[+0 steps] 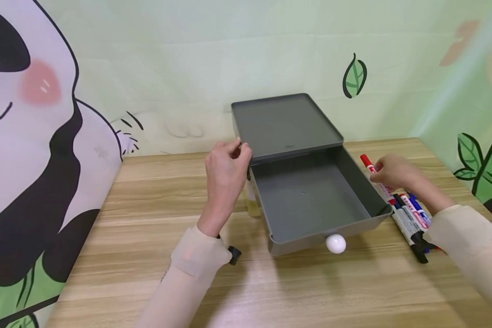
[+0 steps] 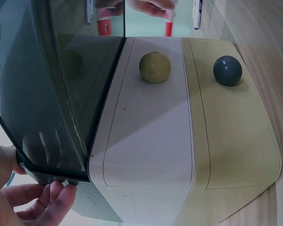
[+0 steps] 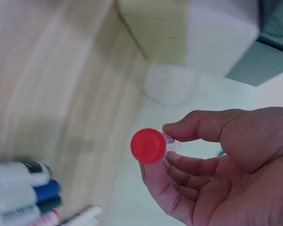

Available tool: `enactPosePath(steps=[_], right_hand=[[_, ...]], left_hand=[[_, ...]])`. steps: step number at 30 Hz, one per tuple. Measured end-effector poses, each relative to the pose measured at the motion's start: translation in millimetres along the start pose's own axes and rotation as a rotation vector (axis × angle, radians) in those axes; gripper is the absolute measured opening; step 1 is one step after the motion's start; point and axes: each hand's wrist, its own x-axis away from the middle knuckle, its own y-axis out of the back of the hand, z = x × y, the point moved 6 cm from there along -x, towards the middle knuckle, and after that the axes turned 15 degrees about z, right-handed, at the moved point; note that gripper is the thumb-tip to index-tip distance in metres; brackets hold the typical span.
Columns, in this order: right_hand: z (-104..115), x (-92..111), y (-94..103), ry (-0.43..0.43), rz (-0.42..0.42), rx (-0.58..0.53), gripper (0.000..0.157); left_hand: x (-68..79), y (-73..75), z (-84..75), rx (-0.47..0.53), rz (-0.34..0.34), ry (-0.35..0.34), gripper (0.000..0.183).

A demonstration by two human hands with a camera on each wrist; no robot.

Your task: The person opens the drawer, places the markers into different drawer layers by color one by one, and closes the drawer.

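Observation:
A grey top drawer [image 1: 311, 196] stands pulled out from its drawer unit [image 1: 287, 120], its white knob [image 1: 335, 244] facing the front. At the unit's front left corner, my left hand [image 1: 228, 173] grips the edge with curled fingers. The left wrist view shows those fingertips [image 2: 61, 200] right against the corner's rim. Beside the drawer's right wall, my right hand [image 1: 397, 171] pinches a red-capped marker [image 1: 366, 160] between thumb and fingers. Its round red end [image 3: 148, 146] faces the camera in the right wrist view.
Several markers [image 1: 412, 216] with black, blue and red parts lie heaped on the wooden table [image 1: 147, 237], right of the drawer. Below the grey drawer sit a white drawer [image 2: 146, 127] and a yellow drawer [image 2: 236, 136], both closed. A printed wall [image 1: 180, 68] rises behind.

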Motion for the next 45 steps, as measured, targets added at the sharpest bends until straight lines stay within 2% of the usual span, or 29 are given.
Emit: enactPosePath(steps=[4, 14, 22, 37, 45], right_hand=[[7.9, 16.9, 14.6, -0.007, -0.006, -0.008, 0.034], [39.8, 58.2, 51.7, 0.020, -0.023, 0.010, 0.042], [71.3, 84.2, 69.9, 0.021, -0.066, 0.030, 0.045], [120.1, 109.3, 76.8, 0.066, -0.174, 0.144, 0.042], [139.9, 118.2, 76.4, 0.082, -0.187, 0.184, 0.043]], left_hand=[[-0.1, 0.8, 0.5, -0.001, -0.003, 0.001, 0.032], [0.8, 1.1, -0.3, -0.004, -0.002, -0.011, 0.031], [1.3, 0.2, 0.0, 0.000, 0.002, -0.014, 0.031], [0.6, 0.3, 0.6, -0.013, -0.012, -0.031, 0.031], [0.8, 0.0, 0.2, -0.005, -0.005, -0.030, 0.031]])
